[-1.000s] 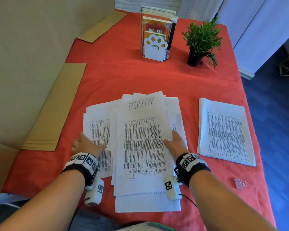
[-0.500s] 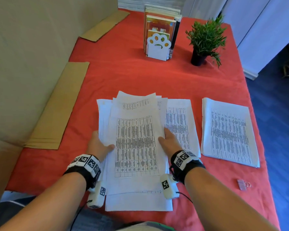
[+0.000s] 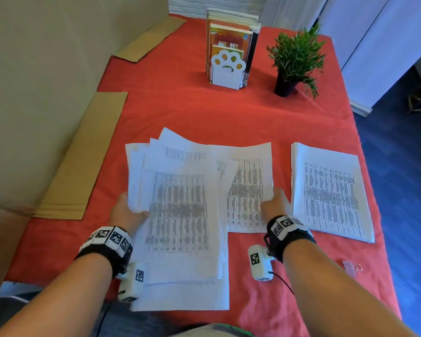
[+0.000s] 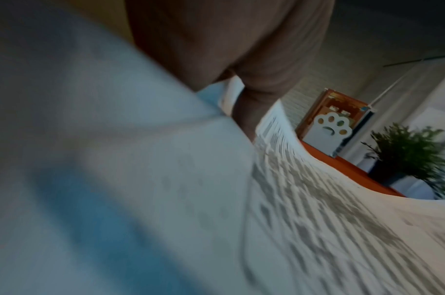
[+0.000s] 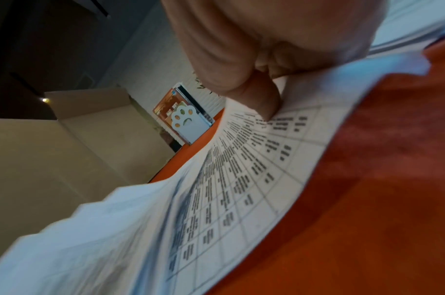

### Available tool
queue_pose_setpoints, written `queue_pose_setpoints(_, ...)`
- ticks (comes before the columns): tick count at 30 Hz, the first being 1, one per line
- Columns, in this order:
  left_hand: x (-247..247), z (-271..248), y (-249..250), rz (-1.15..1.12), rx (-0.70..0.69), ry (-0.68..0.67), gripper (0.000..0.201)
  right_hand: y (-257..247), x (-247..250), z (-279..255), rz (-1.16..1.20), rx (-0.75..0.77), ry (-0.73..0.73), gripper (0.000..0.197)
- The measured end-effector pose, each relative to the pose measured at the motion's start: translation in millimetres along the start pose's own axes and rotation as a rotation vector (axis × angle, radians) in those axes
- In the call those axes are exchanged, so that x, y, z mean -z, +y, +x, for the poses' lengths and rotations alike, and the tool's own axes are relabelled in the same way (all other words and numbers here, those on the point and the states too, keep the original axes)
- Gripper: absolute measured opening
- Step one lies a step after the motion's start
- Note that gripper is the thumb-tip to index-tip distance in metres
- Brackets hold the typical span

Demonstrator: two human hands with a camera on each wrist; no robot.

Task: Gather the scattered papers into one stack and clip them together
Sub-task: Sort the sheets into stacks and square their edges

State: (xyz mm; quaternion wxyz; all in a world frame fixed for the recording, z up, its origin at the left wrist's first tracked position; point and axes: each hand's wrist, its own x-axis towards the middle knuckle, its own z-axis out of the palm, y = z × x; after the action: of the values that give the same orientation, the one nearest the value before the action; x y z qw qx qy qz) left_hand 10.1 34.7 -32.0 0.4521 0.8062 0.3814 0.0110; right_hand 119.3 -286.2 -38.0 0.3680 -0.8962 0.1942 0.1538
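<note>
A loose pile of printed papers lies on the red tablecloth in front of me, its sheets fanned at the far end. My left hand grips the pile's left edge, thumb on top, and that side is raised; the left wrist view shows the thumb over blurred paper. My right hand pinches the right edge of a single sheet that sticks out from under the pile. The right wrist view shows the thumb pressed on that sheet. A small binder clip lies at the near right.
A separate neat stack of papers lies right of my right hand. At the back stand a book holder with a paw-shaped front and a potted plant. Cardboard strips line the left edge beside a wall.
My left hand has taken hold of the pile's left edge and raised it. My right hand has moved right, off the pile, and now pinches the edge of the uncovered sheet.
</note>
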Motion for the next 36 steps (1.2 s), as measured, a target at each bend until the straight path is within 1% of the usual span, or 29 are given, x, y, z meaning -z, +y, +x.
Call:
queue_pose_setpoints(3, 17.3, 10.6, -4.8, 0.016, 0.003, 0.172, 0.037, 3.3, 9.1, 3.5, 0.039, -0.021, 0.09, 0.056)
queue_pose_setpoints(5, 34.4, 16.9, -11.2, 0.043, 0.03, 0.275, 0.031, 7.8, 17.6, 7.9, 0.094, -0.017, 0.126, 0.05)
queue_pose_setpoints(7, 48.9, 21.2, -17.2, 0.071, 0.066, 0.333, 0.027, 11.2, 24.4, 14.1, 0.188, 0.002, 0.139, 0.045)
queue_pose_setpoints(8, 52.4, 22.7, -19.3, 0.077, 0.079, 0.338, 0.028, 11.0, 27.6, 15.2, 0.22, 0.016, 0.121, 0.043)
queue_pose_setpoints(10, 50.2, 24.6, -21.5, 0.057, 0.084, 0.286, 0.035, 6.6, 25.8, 15.2, 0.24, 0.053, 0.052, 0.035)
queue_pose_setpoints(12, 37.6, 24.4, -20.4, 0.007, 0.06, 0.144, 0.046, -0.6, 17.6, 11.5, 0.202, 0.119, -0.003, 0.023)
queue_pose_setpoints(14, 19.0, 19.0, -15.3, -0.005, 0.062, -0.017, 0.049, -5.8, 6.3, 2.6, 0.107, 0.165, -0.032, 0.016)
queue_pose_setpoints(15, 9.0, 15.4, -12.5, 0.002, 0.056, -0.085, 0.05, -6.2, -0.3, -1.8, 0.074, 0.172, -0.051, 0.021)
queue_pose_setpoints(17, -8.1, 5.9, -6.2, -0.014, 0.046, -0.176, 0.054, -3.3, -13.7, -9.2, 0.015, 0.165, -0.054, 0.036)
queue_pose_setpoints(18, -15.4, 2.5, -5.1, -0.037, 0.043, -0.209, 0.056, -1.8, -18.4, -13.3, -0.014, 0.161, -0.035, 0.038)
queue_pose_setpoints(19, -20.9, -1.8, -2.6, -0.06, 0.031, -0.236, 0.057, 0.7, -22.5, -14.4, -0.042, 0.17, -0.003, 0.036)
queue_pose_setpoints(21, -29.0, -8.9, 4.2, -0.098, 0.024, -0.27, 0.057, 0.9, -22.5, -20.0, -0.094, 0.155, 0.042, 0.021)
queue_pose_setpoints(22, -31.9, -12.1, 8.6, -0.099, 0.032, -0.28, 0.059, 1.5, -22.2, -21.4, -0.12, 0.148, 0.041, 0.026)
queue_pose_setpoints(23, -35.4, -15.3, 13.5, -0.092, 0.031, -0.285, 0.061, 0.7, -20.5, -23.6, -0.135, 0.141, 0.009, 0.041)
queue_pose_setpoints(24, -39.7, -17.3, 18.4, -0.08, 0.024, -0.285, 0.063, -1.1, -19.7, -25.2, -0.131, 0.134, -0.048, 0.052)
queue_pose_setpoints(26, -48.3, -20.9, 24.8, -0.041, -0.014, -0.277, 0.063, -4.8, -20.9, -31.3, -0.095, 0.133, -0.178, 0.061)
queue_pose_setpoints(28, -55.9, -23.8, 27.1, -0.009, -0.056, -0.277, 0.06, -6.3, -26.2, -34.9, -0.115, 0.179, -0.239, 0.065)
queue_pose_setpoints(30, -60.8, -24.2, 25.8, 0.033, -0.042, -0.303, 0.059, -7.1, -28.8, -37.6, -0.103, 0.188, -0.21, 0.068)
queue_pose_setpoints(31, -61.2, -24.4, 25.6, 0.05, -0.033, -0.302, 0.057, -7.1, -28.8, -37.9, -0.109, 0.161, -0.142, 0.068)
queue_pose_setpoints(33, -60.7, -21.6, 24.1, 0.033, -0.055, -0.267, 0.045, -6.3, -22.8, -38.1, -0.173, 0.061, -0.001, 0.065)
queue_pose_setpoints(34, -59.5, -19.6, 24.0, 0.018, -0.072, -0.252, 0.039, -5.3, -20.3, -37.0, -0.186, 0.016, 0.012, 0.063)
queue_pose_setpoints(35, -58.2, -18.6, 25.1, 0.014, -0.087, -0.245, 0.036, -3.1, -18.2, -35.6, -0.185, -0.005, -0.004, 0.061)
queue_pose_setpoints(36, -57.9, -18.2, 26.4, 0.009, -0.099, -0.249, 0.036, -0.4, -17.8, -34.2, -0.182, 0.012, -0.035, 0.058)
